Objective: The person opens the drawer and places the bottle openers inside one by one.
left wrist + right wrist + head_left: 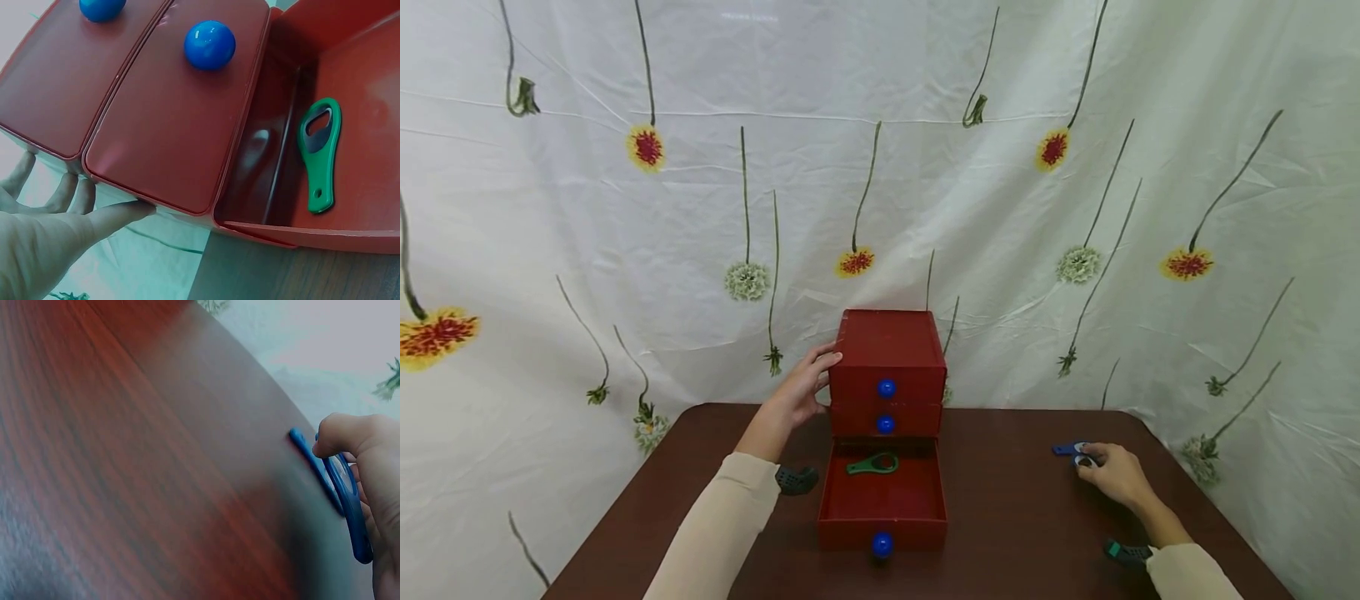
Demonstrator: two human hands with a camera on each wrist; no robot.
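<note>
A red drawer cabinet [891,342] with blue knobs stands at the table's middle, its bottom drawer [880,500] pulled out. Inside that drawer lies a green bottle opener [322,156]. My left hand [797,392] rests its spread fingers and thumb along the cabinet's left side, beside the two closed drawers. Over at the table's right, my right hand [1116,475] pinches a blue bottle opener [355,525] by its looped end between thumb and fingers. A second blue, slim-handled piece [306,450] lies on the table right beside it, its far end partly hidden behind the held opener.
The dark wooden table [1015,500] has a rounded far right corner near my right hand. A white flower-print curtain [1000,208] hangs close behind the table and cabinet. The pulled-out drawer juts toward me between my arms.
</note>
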